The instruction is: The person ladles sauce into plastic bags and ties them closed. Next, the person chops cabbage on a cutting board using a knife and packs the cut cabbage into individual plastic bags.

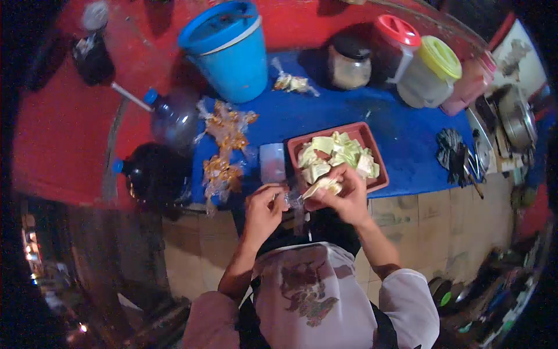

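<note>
My right hand (349, 200) is closed around a piece of pale cabbage (323, 187), just over the near edge of a reddish-brown tray (378, 152). More cut cabbage (344, 149) lies in that tray. Left of it, my left hand (265, 208) pinches a small clear plastic bag (295, 203), whose mouth is close to the cabbage in my right hand. How far the bag is open cannot be made out. Behind my left hand a stack of flat clear bags (272, 161) rests on the blue tabletop (256, 125).
Knotted bags of orange-brown food (224, 134) lie at left beside large dark bottles (174, 119). A bag of cabbage (292, 82) sits near a blue bucket (232, 58). At back right stand a black-lidded jar (350, 64) and lidded pitchers (427, 72); utensils (471, 160) lie right.
</note>
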### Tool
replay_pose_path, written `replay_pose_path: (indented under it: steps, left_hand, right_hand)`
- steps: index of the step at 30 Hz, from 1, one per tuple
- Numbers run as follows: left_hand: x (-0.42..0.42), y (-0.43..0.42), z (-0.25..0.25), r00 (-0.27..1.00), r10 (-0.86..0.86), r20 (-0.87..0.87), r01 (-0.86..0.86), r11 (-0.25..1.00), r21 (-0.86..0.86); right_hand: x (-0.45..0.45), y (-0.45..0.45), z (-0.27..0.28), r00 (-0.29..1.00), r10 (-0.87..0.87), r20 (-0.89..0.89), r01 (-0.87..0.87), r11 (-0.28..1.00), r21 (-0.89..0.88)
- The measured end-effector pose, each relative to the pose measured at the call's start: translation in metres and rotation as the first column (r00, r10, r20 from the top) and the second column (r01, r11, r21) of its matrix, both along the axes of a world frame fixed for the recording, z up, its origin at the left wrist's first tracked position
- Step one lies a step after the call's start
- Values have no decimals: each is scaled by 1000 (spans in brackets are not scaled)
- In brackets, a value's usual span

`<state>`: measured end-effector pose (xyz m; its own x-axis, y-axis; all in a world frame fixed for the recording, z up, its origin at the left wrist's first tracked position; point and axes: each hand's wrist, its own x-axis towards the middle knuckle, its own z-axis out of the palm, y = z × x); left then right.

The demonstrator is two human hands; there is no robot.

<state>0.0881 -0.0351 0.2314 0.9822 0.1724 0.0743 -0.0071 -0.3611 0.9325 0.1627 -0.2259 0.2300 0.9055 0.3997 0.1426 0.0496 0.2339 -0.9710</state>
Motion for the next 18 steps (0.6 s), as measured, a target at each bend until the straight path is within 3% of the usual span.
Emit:
replay_pose_path:
  steps: [1, 2, 3, 5, 6, 7, 9, 10, 11, 13, 14, 18]
  left_hand:
    - [-7, 1, 5, 994, 72, -76, -70, 997, 33]
    - [-14, 7, 1, 989, 74, -127, -62, 994, 93]
    - [-21, 8, 6, 987, 106, -123, -95, 991, 91]
    - [-34, 9, 19, 975, 180, 127, -209, 939, 272]
    - [-44, 14, 13, 985, 173, -5, -169, 969, 182]
    - [-53, 16, 4, 979, 205, -3, -202, 964, 176]
    - [-69, 18, -14, 989, 147, -11, -134, 927, 350]
    - [-76, 22, -20, 989, 141, -44, -118, 932, 344]
    - [-83, 26, -25, 987, 150, -48, -126, 933, 338]
    - [-94, 30, -30, 974, 204, -95, -182, 962, 203]
    - [-98, 31, -34, 972, 213, -94, -192, 962, 194]
    - [-108, 40, -48, 958, 282, -44, -267, 940, 212]
  right_hand:
    - [-8, 14, 2, 988, 30, 149, -15, 995, -99]
    - [-17, 24, 8, 942, 102, 319, 17, 937, -349]
    - [-18, 39, -3, 852, 130, 507, 55, 941, -333]
    - [-21, 53, -15, 632, 440, 638, 45, 801, -597]
    - [-26, 60, -18, 547, 547, 634, 32, 743, -669]
    - [-29, 68, -17, 526, 569, 632, 10, 739, -673]
    - [-38, 81, -14, 336, 745, 576, 88, 584, -807]
    - [-37, 87, -32, 320, 891, 323, -33, 351, -936]
    - [-38, 88, -38, 312, 896, 316, -40, 344, -938]
    - [-35, 94, -31, 325, 897, 301, -360, 411, -838]
    - [-37, 95, -66, 285, 857, 429, -287, 503, -815]
    - [-49, 131, -40, 331, 865, 376, -101, 429, -898]
